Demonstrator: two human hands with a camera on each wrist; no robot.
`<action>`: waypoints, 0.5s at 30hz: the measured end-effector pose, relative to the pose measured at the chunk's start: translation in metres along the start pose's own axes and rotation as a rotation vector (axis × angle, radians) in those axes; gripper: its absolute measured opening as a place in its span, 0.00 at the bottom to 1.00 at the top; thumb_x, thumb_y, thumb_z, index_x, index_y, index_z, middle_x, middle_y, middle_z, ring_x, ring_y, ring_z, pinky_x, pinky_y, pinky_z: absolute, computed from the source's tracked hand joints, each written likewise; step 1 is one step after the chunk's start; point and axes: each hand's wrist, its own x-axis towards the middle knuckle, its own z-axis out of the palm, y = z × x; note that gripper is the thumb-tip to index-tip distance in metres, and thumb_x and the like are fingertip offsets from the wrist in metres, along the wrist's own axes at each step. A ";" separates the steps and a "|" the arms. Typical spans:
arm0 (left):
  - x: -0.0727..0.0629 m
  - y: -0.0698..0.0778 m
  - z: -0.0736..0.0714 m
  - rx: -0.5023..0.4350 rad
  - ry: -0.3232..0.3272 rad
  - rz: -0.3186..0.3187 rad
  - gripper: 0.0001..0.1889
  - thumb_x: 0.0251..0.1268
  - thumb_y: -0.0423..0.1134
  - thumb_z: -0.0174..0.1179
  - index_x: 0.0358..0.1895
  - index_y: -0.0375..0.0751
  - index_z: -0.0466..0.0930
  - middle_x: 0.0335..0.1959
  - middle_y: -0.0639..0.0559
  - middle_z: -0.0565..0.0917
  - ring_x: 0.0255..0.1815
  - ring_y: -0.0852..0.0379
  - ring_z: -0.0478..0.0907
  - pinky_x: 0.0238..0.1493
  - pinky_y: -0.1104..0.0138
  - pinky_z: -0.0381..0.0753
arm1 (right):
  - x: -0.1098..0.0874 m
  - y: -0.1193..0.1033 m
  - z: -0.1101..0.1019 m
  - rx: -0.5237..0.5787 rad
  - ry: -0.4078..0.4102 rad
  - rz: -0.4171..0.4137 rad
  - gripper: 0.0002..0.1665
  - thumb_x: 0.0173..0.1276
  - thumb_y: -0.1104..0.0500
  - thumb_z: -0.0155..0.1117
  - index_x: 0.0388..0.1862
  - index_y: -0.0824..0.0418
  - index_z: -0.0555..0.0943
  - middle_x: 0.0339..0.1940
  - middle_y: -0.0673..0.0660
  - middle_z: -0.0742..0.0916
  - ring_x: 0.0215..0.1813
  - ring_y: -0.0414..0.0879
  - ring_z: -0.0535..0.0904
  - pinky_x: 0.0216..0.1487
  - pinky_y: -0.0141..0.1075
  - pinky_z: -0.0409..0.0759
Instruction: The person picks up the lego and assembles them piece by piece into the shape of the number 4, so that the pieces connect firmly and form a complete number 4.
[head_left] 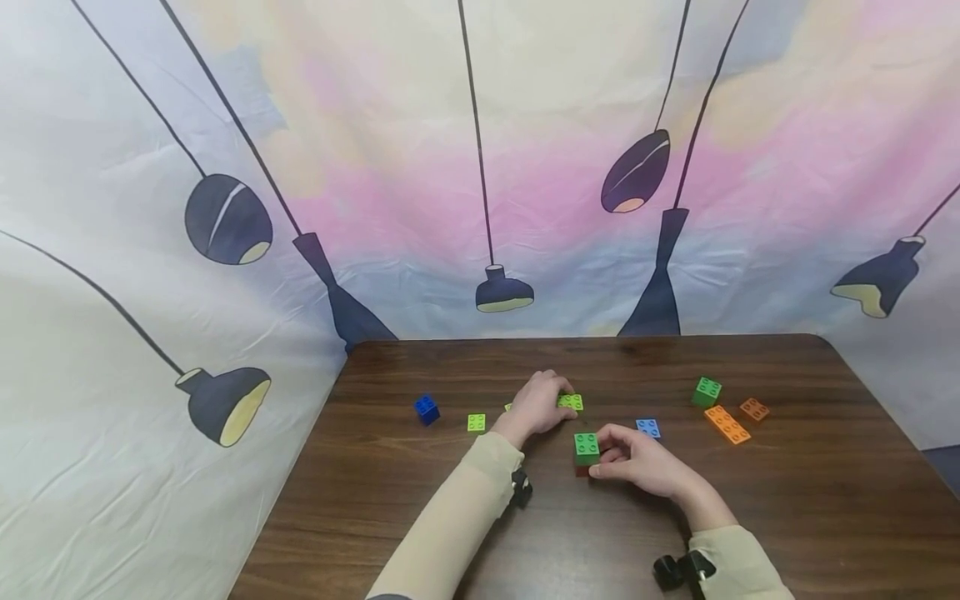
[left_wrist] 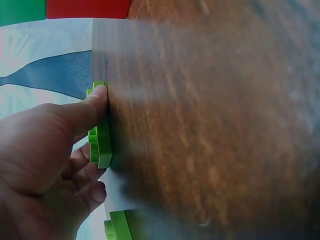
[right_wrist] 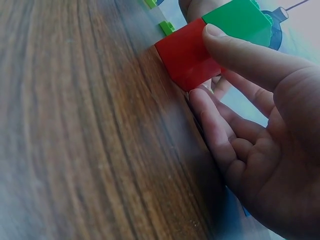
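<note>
My left hand reaches to the middle of the table and grips a flat lime-green brick. In the left wrist view the thumb lies on the studded side of that lime brick, with the other fingers curled behind. My right hand pinches a two-brick stack, thumb at the near side and fingers behind. The stack has a green brick on top of a red brick. In the right wrist view the thumb tip sits near the seam between them, and the stack is close over the tabletop.
On the left are a dark blue brick and a small lime brick; another lime piece is mostly hidden behind my left hand. To the right lie a light blue brick, a green brick, and two orange bricks. A printed cloth hangs behind the table.
</note>
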 end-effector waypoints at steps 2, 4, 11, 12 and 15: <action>0.000 0.000 -0.001 0.001 -0.002 -0.004 0.18 0.71 0.52 0.74 0.57 0.49 0.88 0.52 0.55 0.82 0.57 0.55 0.77 0.57 0.62 0.80 | 0.000 -0.001 0.000 -0.005 0.003 -0.001 0.19 0.71 0.55 0.78 0.54 0.61 0.82 0.43 0.55 0.89 0.46 0.51 0.86 0.46 0.36 0.82; 0.000 0.000 -0.002 0.004 -0.006 -0.006 0.18 0.70 0.52 0.74 0.55 0.48 0.88 0.51 0.55 0.82 0.55 0.56 0.77 0.56 0.62 0.80 | 0.000 -0.001 0.000 -0.004 0.001 -0.002 0.19 0.71 0.55 0.78 0.54 0.61 0.82 0.43 0.55 0.89 0.47 0.52 0.86 0.46 0.36 0.82; -0.001 0.001 -0.004 0.009 -0.019 -0.019 0.17 0.70 0.52 0.74 0.53 0.47 0.88 0.50 0.56 0.82 0.52 0.57 0.77 0.54 0.62 0.81 | 0.000 0.000 0.000 -0.007 0.002 0.004 0.19 0.70 0.55 0.79 0.53 0.61 0.81 0.43 0.56 0.89 0.46 0.52 0.86 0.46 0.37 0.82; -0.001 0.002 -0.004 0.009 -0.020 -0.022 0.17 0.70 0.52 0.74 0.53 0.47 0.88 0.50 0.56 0.82 0.53 0.57 0.78 0.54 0.62 0.81 | 0.000 0.000 0.000 -0.004 0.001 0.004 0.19 0.71 0.55 0.79 0.53 0.61 0.81 0.43 0.56 0.89 0.47 0.52 0.86 0.46 0.37 0.82; -0.002 0.002 -0.004 0.002 -0.018 -0.025 0.17 0.70 0.51 0.74 0.54 0.46 0.88 0.52 0.54 0.83 0.55 0.56 0.78 0.56 0.61 0.81 | 0.000 -0.001 0.000 -0.001 -0.001 0.000 0.19 0.71 0.55 0.79 0.53 0.61 0.82 0.43 0.56 0.89 0.46 0.51 0.86 0.46 0.37 0.82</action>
